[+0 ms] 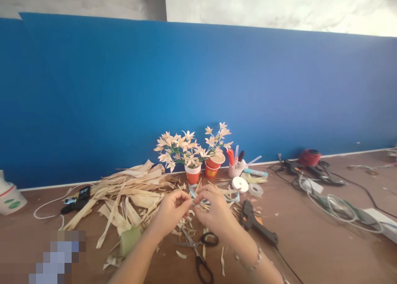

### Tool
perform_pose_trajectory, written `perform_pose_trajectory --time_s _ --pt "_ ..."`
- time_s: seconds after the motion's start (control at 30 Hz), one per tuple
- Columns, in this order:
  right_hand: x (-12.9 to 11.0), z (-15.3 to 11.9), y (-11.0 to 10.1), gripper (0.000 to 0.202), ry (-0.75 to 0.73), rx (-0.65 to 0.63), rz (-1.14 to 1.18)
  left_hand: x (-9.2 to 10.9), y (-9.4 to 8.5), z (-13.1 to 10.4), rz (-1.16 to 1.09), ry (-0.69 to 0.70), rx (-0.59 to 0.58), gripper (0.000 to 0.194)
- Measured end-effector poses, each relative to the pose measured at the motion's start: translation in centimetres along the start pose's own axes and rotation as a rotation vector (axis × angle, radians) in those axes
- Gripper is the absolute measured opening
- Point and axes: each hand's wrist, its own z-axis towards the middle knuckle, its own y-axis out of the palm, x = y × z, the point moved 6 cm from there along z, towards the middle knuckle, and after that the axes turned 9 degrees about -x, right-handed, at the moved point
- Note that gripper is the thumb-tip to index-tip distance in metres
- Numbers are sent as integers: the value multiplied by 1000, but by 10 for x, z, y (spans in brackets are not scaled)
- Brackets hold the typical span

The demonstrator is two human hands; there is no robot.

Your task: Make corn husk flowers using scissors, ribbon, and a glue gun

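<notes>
My left hand (174, 209) and my right hand (211, 203) meet fingertip to fingertip over the table, both pinched closed. What lies between the fingers is too small to make out. Just behind them stand red and white cups (192, 175) holding pale flowers (178, 145) on green stems. Dry husk strips (136, 186) are heaped left of my hands, and small scraps lie beneath them. Nearer me, black-handled scissors (196, 244) lie open on the table. A black glue gun (259, 226) rests to the right of my right wrist.
Right of the flowers are a pen cup (236, 169), a white spool (240, 184) and a tape roll (255, 189). Cables (338, 209) and a red object (309, 157) lie far right. A green roll (129, 241) sits by my left forearm; a white cup (11, 197) stands far left.
</notes>
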Motion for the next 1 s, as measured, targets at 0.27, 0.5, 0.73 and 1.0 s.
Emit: perform_pose_trajectory --time_s 0.27,0.5,0.73,1.0 --pt "-11 -3 -5 14 -87 65 -246 -11 -3 5 -32 -5 -22 16" --pt "4 1 -1 12 29 -97 123 -2 -3 3 -66 10 -57 13" --pt "13 0 6 10 157 -392 518 7 4 -2 -63 25 -160 15" --pt "12 0 8 2 154 -349 434 8 5 -3 -21 50 -140 12"
